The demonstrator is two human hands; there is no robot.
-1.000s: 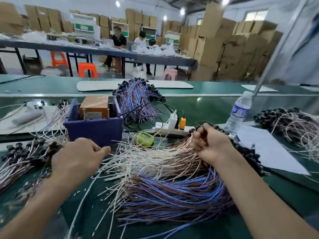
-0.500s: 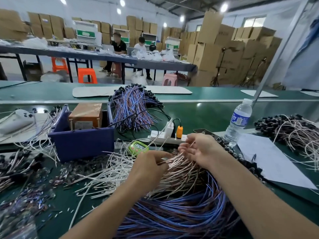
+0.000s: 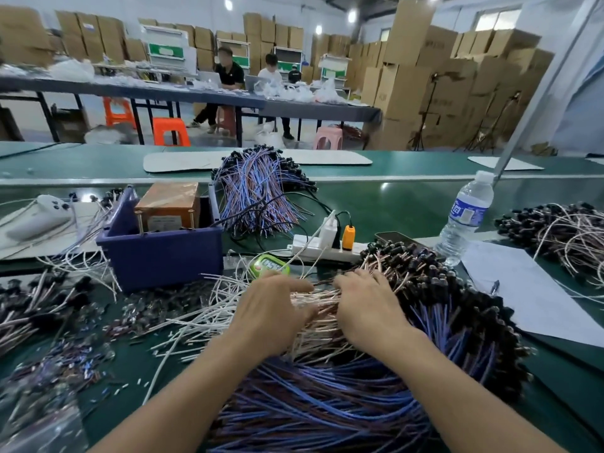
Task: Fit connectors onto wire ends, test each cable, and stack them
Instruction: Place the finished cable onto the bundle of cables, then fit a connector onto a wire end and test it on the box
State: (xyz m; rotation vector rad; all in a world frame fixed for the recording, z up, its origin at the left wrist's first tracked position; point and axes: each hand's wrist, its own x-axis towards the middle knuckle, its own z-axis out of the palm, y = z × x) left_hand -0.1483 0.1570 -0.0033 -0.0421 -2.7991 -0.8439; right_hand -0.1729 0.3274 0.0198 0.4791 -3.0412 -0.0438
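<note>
Left hand [image 3: 271,310] and right hand [image 3: 371,310], both released with fingers spread, press the near pink-white wire bundle [image 3: 315,297], probably to single out one wire end.

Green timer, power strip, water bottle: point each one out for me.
green timer [image 3: 270,264], head view, on its display.
power strip [image 3: 304,247], head view, on its white left end.
water bottle [image 3: 467,212], head view, on its blue label.
</note>
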